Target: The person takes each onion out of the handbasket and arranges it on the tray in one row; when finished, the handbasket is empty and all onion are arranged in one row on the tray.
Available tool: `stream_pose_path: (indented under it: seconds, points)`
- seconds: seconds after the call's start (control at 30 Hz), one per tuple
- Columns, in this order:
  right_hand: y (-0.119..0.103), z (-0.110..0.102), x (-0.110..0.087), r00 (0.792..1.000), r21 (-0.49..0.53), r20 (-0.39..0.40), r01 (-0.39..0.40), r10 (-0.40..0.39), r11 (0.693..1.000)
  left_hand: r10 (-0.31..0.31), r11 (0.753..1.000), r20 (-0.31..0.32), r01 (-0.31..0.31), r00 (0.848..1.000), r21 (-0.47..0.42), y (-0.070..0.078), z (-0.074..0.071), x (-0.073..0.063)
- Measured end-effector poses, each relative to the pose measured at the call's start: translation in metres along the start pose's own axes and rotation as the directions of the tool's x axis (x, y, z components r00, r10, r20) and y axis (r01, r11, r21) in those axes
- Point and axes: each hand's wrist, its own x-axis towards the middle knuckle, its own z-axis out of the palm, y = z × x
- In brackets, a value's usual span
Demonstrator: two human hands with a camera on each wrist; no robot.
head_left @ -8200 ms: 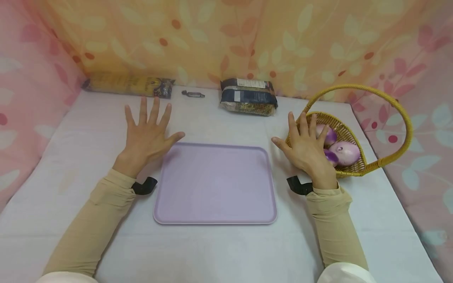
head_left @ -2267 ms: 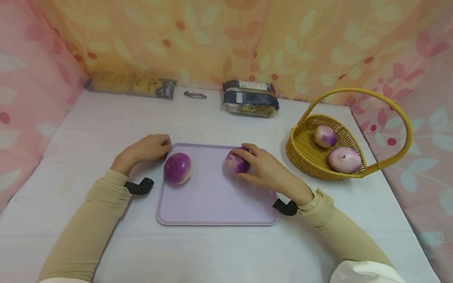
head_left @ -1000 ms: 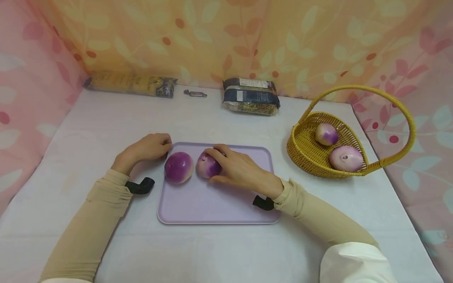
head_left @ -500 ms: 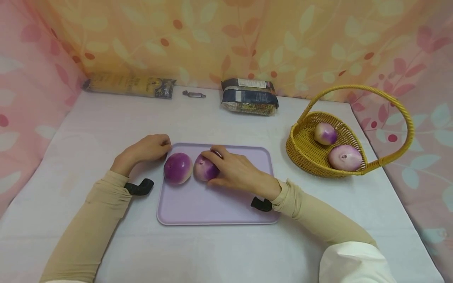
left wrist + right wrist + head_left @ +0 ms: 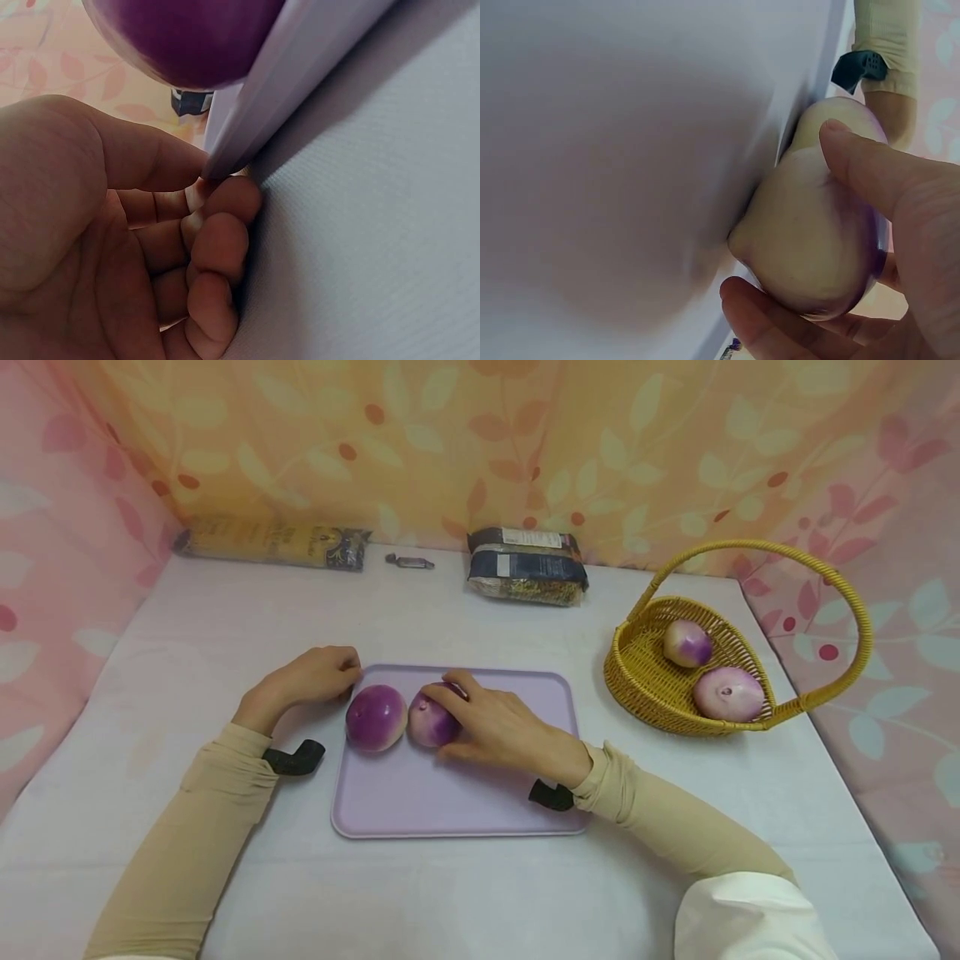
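Note:
My left hand [image 5: 311,681] pinches the far left corner of the lilac tray [image 5: 457,810]; in the left wrist view its thumb [image 5: 161,157] lies on the rim with the other fingers curled beneath. A purple and white turnip [image 5: 377,718] sits on the tray just beside that corner. To its right, a second turnip [image 5: 429,720] rests on the tray in the grip of my right hand [image 5: 498,727]. The right wrist view has the thumb on this turnip's [image 5: 802,232] pale side and fingers wrapping its far side, with the first turnip [image 5: 840,120] close behind.
A yellow wicker basket [image 5: 637,697] with a tall handle stands at the right, holding two turnips [image 5: 727,693]. Along the back lie a long yellow packet [image 5: 262,542], a small wrapped candy [image 5: 410,562] and a dark packet [image 5: 527,566]. Patterned curtains surround the white table.
Both hands were spread open 8.2 s ago, with no turnips on the tray. Since 2.3 s ago the right hand has brought its turnip leftward beside the first; the left hand has stayed put.

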Motion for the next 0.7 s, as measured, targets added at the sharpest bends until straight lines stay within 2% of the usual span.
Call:
stream_pose_path:
  seconds: [0.23,0.7]
  points:
    - [0.0004,-0.0010,-0.0009,1.000,0.010,0.021,-0.012,0.012,1.000,-0.002,1.000,0.005,0.002,1.000,-0.006,-0.0007,0.0002,0.0005]
    - [0.0015,-0.0023,-0.0016,1.000,0.016,-0.016,0.006,-0.006,1.000,0.007,1.000,0.000,-0.007,1.000,-0.003,0.0004,-0.0002,-0.0002]
